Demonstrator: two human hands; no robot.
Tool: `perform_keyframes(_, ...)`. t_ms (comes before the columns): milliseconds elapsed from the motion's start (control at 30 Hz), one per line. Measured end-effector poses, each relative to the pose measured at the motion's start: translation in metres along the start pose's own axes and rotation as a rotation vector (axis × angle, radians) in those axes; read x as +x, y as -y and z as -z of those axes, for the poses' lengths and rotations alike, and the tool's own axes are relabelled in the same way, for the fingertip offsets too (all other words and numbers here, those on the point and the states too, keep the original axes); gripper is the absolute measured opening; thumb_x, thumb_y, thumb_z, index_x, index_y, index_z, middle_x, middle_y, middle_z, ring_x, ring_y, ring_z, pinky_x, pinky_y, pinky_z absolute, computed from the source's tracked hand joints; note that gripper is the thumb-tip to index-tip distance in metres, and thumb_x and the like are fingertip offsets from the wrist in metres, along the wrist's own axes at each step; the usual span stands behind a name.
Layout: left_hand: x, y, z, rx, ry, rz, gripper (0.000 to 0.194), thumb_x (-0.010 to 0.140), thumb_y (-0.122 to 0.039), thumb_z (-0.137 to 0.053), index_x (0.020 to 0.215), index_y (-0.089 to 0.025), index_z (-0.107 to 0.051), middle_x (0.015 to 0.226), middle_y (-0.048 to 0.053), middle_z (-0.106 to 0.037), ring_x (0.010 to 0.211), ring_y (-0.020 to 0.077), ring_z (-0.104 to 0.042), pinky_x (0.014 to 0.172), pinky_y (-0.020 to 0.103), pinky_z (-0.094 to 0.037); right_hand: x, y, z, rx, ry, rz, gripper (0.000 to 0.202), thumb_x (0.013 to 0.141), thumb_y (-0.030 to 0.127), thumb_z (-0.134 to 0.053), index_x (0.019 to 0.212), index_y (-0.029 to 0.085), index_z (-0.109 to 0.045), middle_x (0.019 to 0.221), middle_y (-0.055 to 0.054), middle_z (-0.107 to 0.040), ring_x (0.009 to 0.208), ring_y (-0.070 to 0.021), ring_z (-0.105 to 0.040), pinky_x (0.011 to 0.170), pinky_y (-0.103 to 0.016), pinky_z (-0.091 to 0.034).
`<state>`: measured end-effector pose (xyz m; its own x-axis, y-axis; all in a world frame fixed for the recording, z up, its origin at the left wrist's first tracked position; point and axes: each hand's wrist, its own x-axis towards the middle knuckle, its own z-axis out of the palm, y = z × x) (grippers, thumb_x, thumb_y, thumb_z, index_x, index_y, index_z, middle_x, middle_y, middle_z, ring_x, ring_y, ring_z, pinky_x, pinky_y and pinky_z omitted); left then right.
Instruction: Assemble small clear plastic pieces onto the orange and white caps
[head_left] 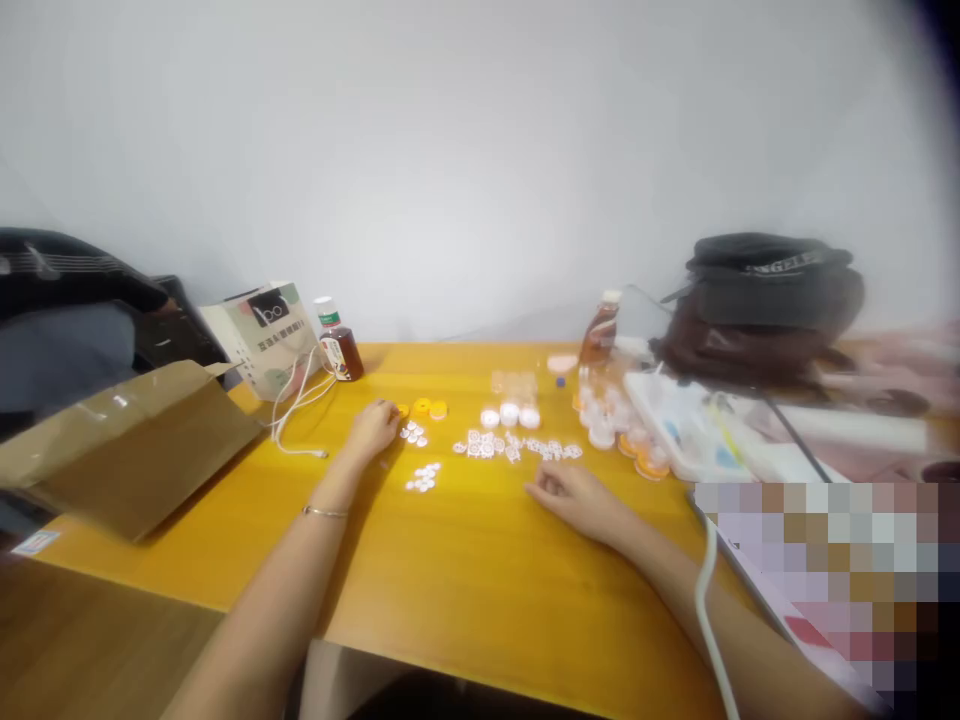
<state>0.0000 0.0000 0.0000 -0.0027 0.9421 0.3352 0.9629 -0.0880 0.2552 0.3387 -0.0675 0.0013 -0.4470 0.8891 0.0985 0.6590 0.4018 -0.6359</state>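
Left of centre, the left hand (pixel 373 430) at the yellow caps (pixel 422 407) needs a light touch (its grip I cannot tell), the half-curled right hand (pixel 576 497), contents unclear, avoiding the white pieces (pixel 481 446) mid-frame.

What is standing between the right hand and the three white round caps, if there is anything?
The small white patterned pieces do: they lie spread on the table, just beyond the right hand and in front of the white caps. They look low, so a raised hand could probably pass over.
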Motion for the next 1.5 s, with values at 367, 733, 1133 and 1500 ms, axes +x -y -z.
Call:
perform_keyframes(367, -0.012, -0.02, 0.018, -0.071, 0.165, -0.116, 0.011, 0.07, -0.018, -0.05, 0.073, -0.016, -0.06, 0.071, 0.003, -0.064, 0.064, 0.0152, -0.057, 0.06, 0.023, -0.042, 0.0, 0.002, 0.0, -0.007, -0.007, -0.01, 0.024, 0.076, 0.038, -0.048, 0.062, 0.019, -0.05, 0.054, 0.001, -0.052, 0.051, -0.0123, -0.046, 0.047, -0.022, -0.031)
perform_keyframes(733, -0.049, -0.1, 0.026, -0.375, 0.303, -0.595, 0.013, 0.078, -0.019, -0.045, 0.083, -0.017, -0.057, 0.081, 0.003, -0.061, 0.073, 0.0123, -0.056, 0.07, 0.023, -0.044, 0.001, -0.001, -0.002, -0.019, -0.018, 0.002, 0.023, 0.077, 0.037, -0.048, 0.062, 0.019, -0.049, 0.054, 0.001, -0.053, 0.051, -0.0123, -0.046, 0.047, -0.023, -0.031)
perform_keyframes(1133, -0.033, -0.079, 0.022, -0.342, 0.167, -0.412, 0.021, 0.083, -0.03, -0.041, 0.086, -0.017, -0.058, 0.082, 0.004, -0.062, 0.075, 0.0142, -0.057, 0.07, 0.025, -0.044, -0.001, 0.002, 0.0, -0.021, -0.007, 0.006, 0.023, 0.077, 0.037, -0.047, 0.062, 0.019, -0.05, 0.054, 0.001, -0.053, 0.051, -0.0124, -0.047, 0.048, -0.023, -0.031)
perform_keyframes(1500, 0.001, 0.001, -0.003, -0.017, -0.019, 0.047, 0.012, 0.077, -0.028, -0.05, 0.078, -0.017, -0.056, 0.084, 0.007, -0.063, 0.083, 0.0198, -0.057, 0.076, 0.029, -0.042, 0.0, 0.002, 0.0, -0.009, 0.002, 0.006, 0.023, 0.077, 0.037, -0.047, 0.062, 0.02, -0.05, 0.055, 0.001, -0.054, 0.052, -0.0131, -0.048, 0.048, -0.023, -0.034)
